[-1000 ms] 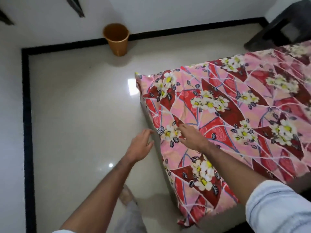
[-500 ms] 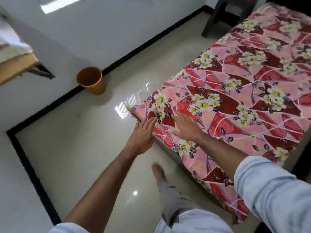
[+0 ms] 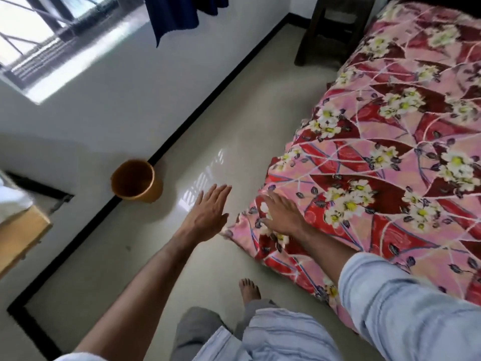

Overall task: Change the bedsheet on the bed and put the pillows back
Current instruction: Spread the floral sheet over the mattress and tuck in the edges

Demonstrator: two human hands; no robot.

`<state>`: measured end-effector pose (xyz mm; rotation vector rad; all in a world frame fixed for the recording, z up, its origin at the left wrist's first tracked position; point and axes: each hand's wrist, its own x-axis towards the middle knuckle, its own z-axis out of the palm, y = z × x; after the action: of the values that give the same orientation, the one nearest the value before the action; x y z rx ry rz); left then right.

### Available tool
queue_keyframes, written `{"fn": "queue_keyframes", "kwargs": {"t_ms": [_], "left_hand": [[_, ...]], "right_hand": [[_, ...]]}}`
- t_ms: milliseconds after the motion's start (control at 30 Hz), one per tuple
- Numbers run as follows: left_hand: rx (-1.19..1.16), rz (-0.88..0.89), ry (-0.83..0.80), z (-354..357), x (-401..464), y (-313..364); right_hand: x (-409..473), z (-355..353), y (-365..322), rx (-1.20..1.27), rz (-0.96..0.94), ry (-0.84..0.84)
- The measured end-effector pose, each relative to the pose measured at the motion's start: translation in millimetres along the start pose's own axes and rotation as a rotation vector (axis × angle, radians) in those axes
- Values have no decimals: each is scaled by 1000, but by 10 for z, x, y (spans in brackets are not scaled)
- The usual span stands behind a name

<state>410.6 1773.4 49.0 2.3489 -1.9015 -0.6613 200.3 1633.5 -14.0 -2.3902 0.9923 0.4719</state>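
A pink and red bedsheet [image 3: 385, 162] with white flowers covers the bed on the right, spread flat up to its near corner. My right hand [image 3: 282, 213] lies flat on the sheet at that corner, fingers straight. Beside the corner, my left hand [image 3: 209, 211] hovers over the floor with fingers straight and together, holding nothing. It is a short way left of the sheet's edge and not touching it. No pillows are in view.
An orange bin [image 3: 135, 182] stands on the pale tiled floor by the wall. A dark wooden chair or stand [image 3: 335, 29] sits beyond the bed. A wooden shelf edge [image 3: 20, 235] juts out at far left. My bare foot [image 3: 250, 287] is beside the bed.
My view swung up and left, showing the window and curtain. Both hands slid along the sheet toward the bed's corner; my left hand came off the sheet edge and is over the floor.
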Motion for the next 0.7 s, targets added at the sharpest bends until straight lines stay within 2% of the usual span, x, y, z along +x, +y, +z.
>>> {"fn": "queue_keyframes", "kwargs": {"t_ms": [133, 333, 467, 700], "left_hand": [[23, 131, -18, -396, 725, -361], [4, 308, -97, -892, 1820, -914], [93, 456, -163, -1180, 2468, -1136], [129, 610, -233, -1561, 3960, -834]], "right_hand": [[581, -382, -1, 33, 110, 65], [1130, -706, 75, 90, 389, 125], [1389, -953, 37, 153, 496, 170], [1798, -1788, 376, 155, 627, 340]]}}
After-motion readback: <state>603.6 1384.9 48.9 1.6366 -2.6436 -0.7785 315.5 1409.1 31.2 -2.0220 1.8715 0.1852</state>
